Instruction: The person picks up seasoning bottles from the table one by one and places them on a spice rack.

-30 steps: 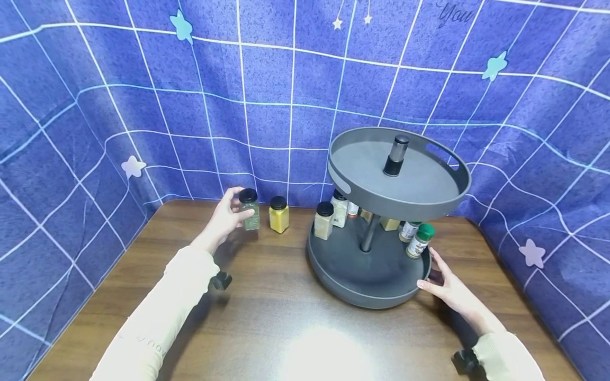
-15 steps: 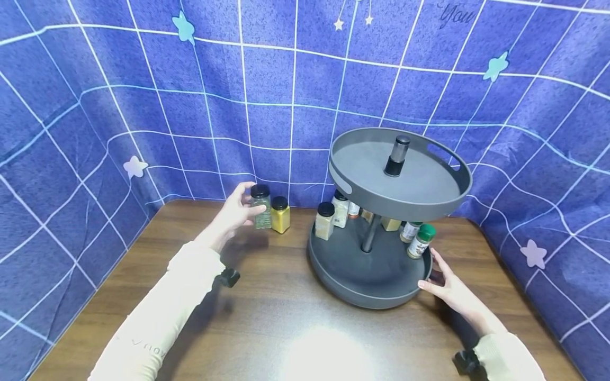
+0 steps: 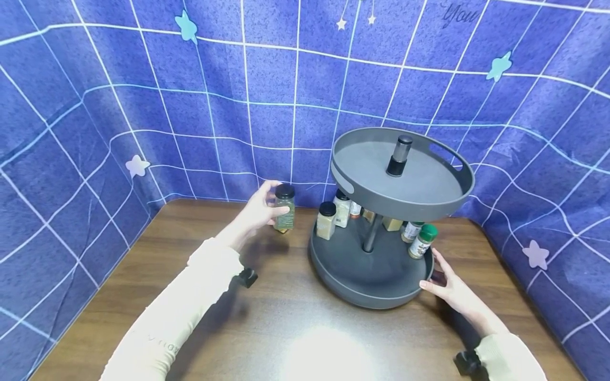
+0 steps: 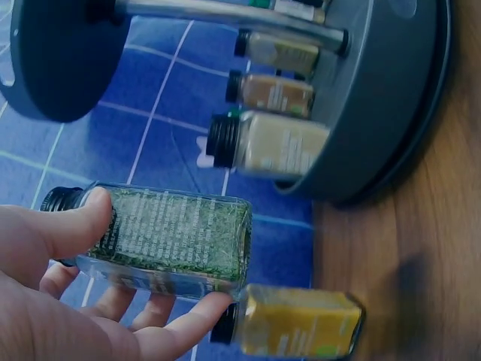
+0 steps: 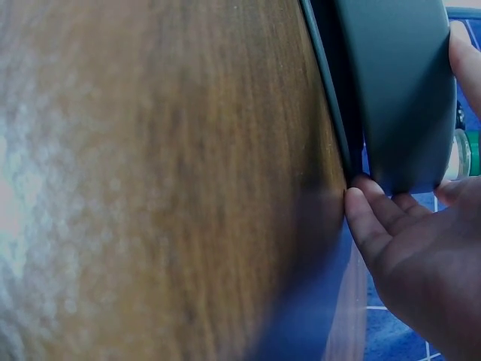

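Observation:
My left hand grips a black-capped glass jar of dried green herbs, thumb on one side and fingers on the other. The jar is off the table. Just past it stands a jar of yellow spice, mostly hidden behind the herb jar in the head view. My right hand holds the rim of the lower tray of a grey two-tier turntable, thumb at the rim and fingers along the outer wall. On that tray, a green-capped spice bottle stands near my right fingertips.
Several more spice jars stand on the lower tray, among them a pale black-capped jar at its left. The upper tray overhangs them around a central post. A blue grid-patterned curtain encloses the wooden table.
My left hand has carried the herb jar to the right, from left of the yellow jar to in front of it. The right hand and the turntable have stayed put.

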`<state>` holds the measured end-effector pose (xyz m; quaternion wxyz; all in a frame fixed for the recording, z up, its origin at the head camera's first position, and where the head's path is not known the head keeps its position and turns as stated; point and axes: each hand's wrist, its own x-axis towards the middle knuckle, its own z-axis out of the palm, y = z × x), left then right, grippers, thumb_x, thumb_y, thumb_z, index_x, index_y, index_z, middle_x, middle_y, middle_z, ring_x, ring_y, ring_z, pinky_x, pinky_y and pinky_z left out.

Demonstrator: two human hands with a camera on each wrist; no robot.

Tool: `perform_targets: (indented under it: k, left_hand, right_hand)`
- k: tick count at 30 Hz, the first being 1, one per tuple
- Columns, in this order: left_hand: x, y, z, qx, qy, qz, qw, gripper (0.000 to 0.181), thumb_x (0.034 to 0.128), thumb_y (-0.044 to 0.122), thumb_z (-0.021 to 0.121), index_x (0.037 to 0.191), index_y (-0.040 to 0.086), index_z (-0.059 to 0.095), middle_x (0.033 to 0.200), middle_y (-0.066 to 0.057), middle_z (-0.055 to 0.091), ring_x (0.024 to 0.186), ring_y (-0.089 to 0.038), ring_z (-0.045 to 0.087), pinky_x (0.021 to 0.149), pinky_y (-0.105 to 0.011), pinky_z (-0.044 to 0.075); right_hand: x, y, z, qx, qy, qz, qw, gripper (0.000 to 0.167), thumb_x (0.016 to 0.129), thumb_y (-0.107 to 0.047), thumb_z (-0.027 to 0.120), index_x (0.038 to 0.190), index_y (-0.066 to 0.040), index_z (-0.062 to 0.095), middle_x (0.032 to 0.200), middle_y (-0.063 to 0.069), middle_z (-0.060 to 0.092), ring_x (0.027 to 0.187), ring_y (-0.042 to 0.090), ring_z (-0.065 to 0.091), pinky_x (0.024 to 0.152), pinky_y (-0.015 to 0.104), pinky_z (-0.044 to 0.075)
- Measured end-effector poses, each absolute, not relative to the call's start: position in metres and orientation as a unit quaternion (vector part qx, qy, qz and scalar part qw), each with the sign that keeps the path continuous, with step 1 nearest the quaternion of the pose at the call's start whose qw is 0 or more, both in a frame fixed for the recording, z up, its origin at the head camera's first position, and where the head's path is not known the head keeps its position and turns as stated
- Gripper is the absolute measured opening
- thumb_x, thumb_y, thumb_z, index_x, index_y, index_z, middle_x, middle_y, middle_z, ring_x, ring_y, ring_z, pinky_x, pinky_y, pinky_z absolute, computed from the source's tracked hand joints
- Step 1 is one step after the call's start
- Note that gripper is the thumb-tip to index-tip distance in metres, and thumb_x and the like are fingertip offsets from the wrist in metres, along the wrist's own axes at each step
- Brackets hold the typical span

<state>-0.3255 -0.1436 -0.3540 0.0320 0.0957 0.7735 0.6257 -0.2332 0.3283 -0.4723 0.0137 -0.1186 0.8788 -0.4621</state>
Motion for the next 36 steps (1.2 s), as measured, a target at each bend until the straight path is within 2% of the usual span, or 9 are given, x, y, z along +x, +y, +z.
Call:
perform_targets:
  k: [5,8,11,15,22,25,32,36]
  left_hand:
    - [-0.322,-0.128,-0.355,0.106,0.754,0.647,0.045,0.061,0.0824,-0.007,0.063,0.133,0.014,0.036,0.126,-0.025,0.045,0.105,-0.037,0.057,0.054,-0.039,0.055]
    - [-0.320,-0.119,-0.358,0.111,0.750,0.650,0.048,0.061,0.0821,-0.008,0.063,0.133,0.013,0.036,0.122,-0.024,0.046,0.095,-0.029,0.058,0.046,-0.028,0.048]
    - [-0.319,-0.109,-0.360,0.116,0.748,0.651,0.049,0.060,0.0815,-0.007,0.064,0.131,0.014,0.038,0.120,-0.021,0.049,0.087,-0.021,0.057,0.045,-0.023,0.044]
    - [-0.319,-0.099,-0.364,0.129,0.744,0.653,0.053,0.061,0.0819,-0.006,0.064,0.132,0.014,0.037,0.121,-0.020,0.051,0.086,-0.020,0.058,0.049,-0.025,0.045]
    - [-0.320,-0.084,-0.374,0.136,0.751,0.644,0.047,0.061,0.0811,-0.004,0.067,0.132,0.014,0.038,0.123,-0.020,0.052,0.096,-0.024,0.057,0.060,-0.038,0.051]
    - [-0.320,-0.078,-0.377,0.138,0.751,0.645,0.046,0.060,0.0805,-0.004,0.067,0.130,0.014,0.040,0.120,-0.018,0.052,0.093,-0.022,0.057,0.057,-0.037,0.050]
    - [-0.322,-0.068,-0.389,0.145,0.760,0.633,0.032,0.061,0.0782,-0.004,0.070,0.129,0.014,0.041,0.118,-0.019,0.054,0.089,-0.021,0.058,0.048,-0.026,0.046]
    - [-0.323,-0.065,-0.394,0.148,0.765,0.626,0.021,0.062,0.0774,-0.004,0.071,0.129,0.013,0.042,0.119,-0.020,0.053,0.091,-0.023,0.059,0.052,-0.033,0.050]
  right_hand:
    - [-0.233,0.329,-0.472,-0.122,0.878,-0.463,0.012,0.087,0.089,-0.013,0.064,0.151,-0.006,0.002,0.140,0.034,0.031,0.118,0.049,0.045,0.084,0.006,0.037]
    - [-0.233,0.329,-0.472,-0.123,0.875,-0.467,0.014,0.088,0.089,-0.012,0.064,0.151,-0.007,0.002,0.140,0.034,0.031,0.118,0.049,0.045,0.084,0.007,0.038]
    - [-0.233,0.329,-0.471,-0.123,0.874,-0.469,0.015,0.088,0.089,-0.012,0.064,0.151,-0.007,0.002,0.140,0.034,0.032,0.118,0.049,0.045,0.084,0.007,0.038]
    - [-0.232,0.329,-0.471,-0.121,0.873,-0.471,0.020,0.088,0.090,-0.013,0.064,0.151,-0.008,0.001,0.141,0.034,0.030,0.119,0.049,0.045,0.084,0.007,0.038]
    - [-0.232,0.329,-0.471,-0.121,0.870,-0.477,0.022,0.088,0.090,-0.013,0.063,0.151,-0.008,0.001,0.142,0.033,0.028,0.120,0.050,0.044,0.083,0.006,0.037]
    - [-0.232,0.329,-0.472,-0.123,0.871,-0.475,0.019,0.087,0.090,-0.012,0.063,0.151,-0.008,0.001,0.143,0.033,0.028,0.119,0.050,0.044,0.083,0.005,0.037]
    - [-0.232,0.329,-0.472,-0.127,0.871,-0.474,0.016,0.087,0.089,-0.011,0.064,0.151,-0.007,0.002,0.140,0.035,0.032,0.119,0.050,0.044,0.084,0.007,0.038]
    - [-0.232,0.329,-0.472,-0.125,0.872,-0.473,0.016,0.088,0.089,-0.012,0.064,0.151,-0.007,0.002,0.137,0.035,0.036,0.119,0.049,0.044,0.083,0.007,0.038]
